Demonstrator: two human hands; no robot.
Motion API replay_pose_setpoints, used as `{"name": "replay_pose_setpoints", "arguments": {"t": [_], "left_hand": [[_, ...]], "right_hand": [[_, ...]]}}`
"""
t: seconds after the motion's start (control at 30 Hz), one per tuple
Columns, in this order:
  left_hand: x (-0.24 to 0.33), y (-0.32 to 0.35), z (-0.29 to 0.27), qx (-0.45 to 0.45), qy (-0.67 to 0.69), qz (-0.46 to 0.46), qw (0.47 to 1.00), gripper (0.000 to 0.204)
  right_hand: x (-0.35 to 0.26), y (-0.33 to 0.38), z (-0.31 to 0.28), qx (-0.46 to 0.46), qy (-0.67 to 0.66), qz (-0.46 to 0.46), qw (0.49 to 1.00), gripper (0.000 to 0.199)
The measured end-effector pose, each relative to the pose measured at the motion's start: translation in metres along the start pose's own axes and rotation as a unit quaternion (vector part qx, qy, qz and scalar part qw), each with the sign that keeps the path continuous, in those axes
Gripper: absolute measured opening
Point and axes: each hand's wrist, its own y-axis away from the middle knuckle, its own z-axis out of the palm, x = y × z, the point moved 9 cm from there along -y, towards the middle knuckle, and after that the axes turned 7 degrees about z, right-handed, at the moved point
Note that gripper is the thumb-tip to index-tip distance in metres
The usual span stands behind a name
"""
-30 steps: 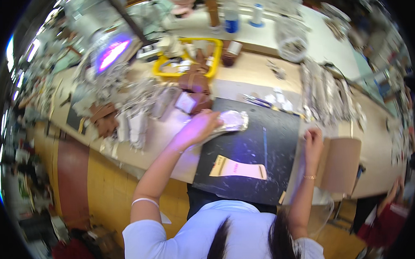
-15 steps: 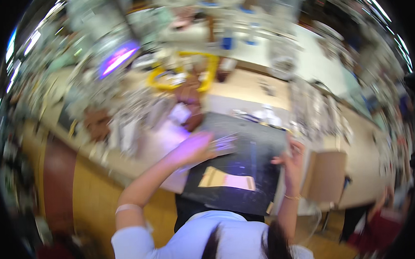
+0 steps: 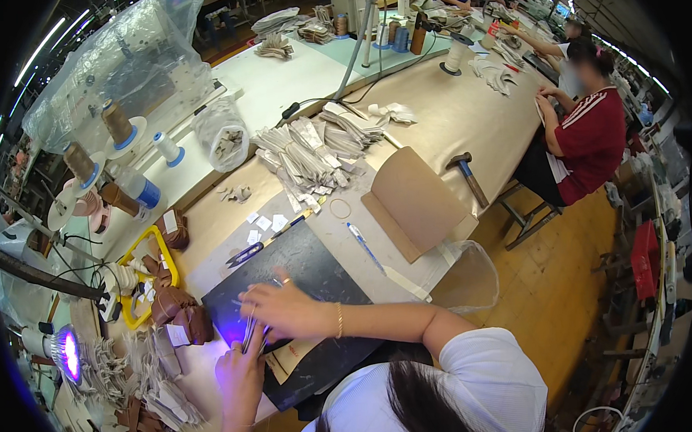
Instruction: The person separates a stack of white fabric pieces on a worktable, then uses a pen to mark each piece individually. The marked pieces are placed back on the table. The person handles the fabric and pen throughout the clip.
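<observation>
I see a thin silvery strip piece (image 3: 250, 328) lying on the near left part of the black mat (image 3: 317, 271), and both hands are on it. The right hand (image 3: 288, 311) comes across from the right, palm down, its fingers (image 3: 261, 297) curled narrow and pinching the upper end of the strip. The left hand (image 3: 241, 375) rises from the lower edge, its fingers (image 3: 248, 350) closed on the lower end, so the piece is held between the two hands just above the mat. A violet glow falls on the mat right beside the left hand. A tan card (image 3: 290, 357) lies partly under the right wrist, on the mat's near edge.

Further out on the bench (image 3: 450, 119), blue-handled scissors (image 3: 247, 253) lie at the mat's far left edge, with small white tags (image 3: 263, 223) just beyond. A blue pen (image 3: 360, 242) lies to the right of the mat, and a brown folded board (image 3: 415, 201) stands past it. A hammer (image 3: 468, 176) lies near the board's right side. A heap of grey strip pieces (image 3: 312, 148) lies behind the mat. To the left, a yellow tray (image 3: 143, 259) holds brown leather bits, and a lamp (image 3: 65, 356) shines violet at the far left. Thread spools (image 3: 118, 125) stand at the back left. Another person in a red top (image 3: 590, 136) sits at the bench far to the right.
</observation>
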Motion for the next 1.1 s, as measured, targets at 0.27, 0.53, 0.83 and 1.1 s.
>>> {"name": "replay_pose_setpoints", "arguments": {"t": [0.27, 0.53, 0.83, 1.1], "left_hand": [[-0.060, 0.021, 0.012, 0.030, 0.516, -0.165, 0.840, 0.062], [-0.076, 0.059, 0.027, 0.060, 0.717, -0.063, 0.692, 0.069], [-0.079, 0.057, 0.016, 0.292, 0.726, -0.152, 0.603, 0.079], [-0.065, 0.066, 0.010, 0.294, 0.671, -0.193, 0.653, 0.094]], "right_hand": [[-0.070, 0.012, -0.005, 0.137, 0.090, -0.139, 0.977, 0.080], [-0.029, 0.011, -0.045, 0.001, -0.191, -0.102, 0.976, 0.083], [-0.030, 0.023, -0.036, -0.035, -0.197, -0.095, 0.975, 0.023], [-0.026, 0.017, -0.018, -0.133, -0.251, -0.031, 0.958, 0.010]]}}
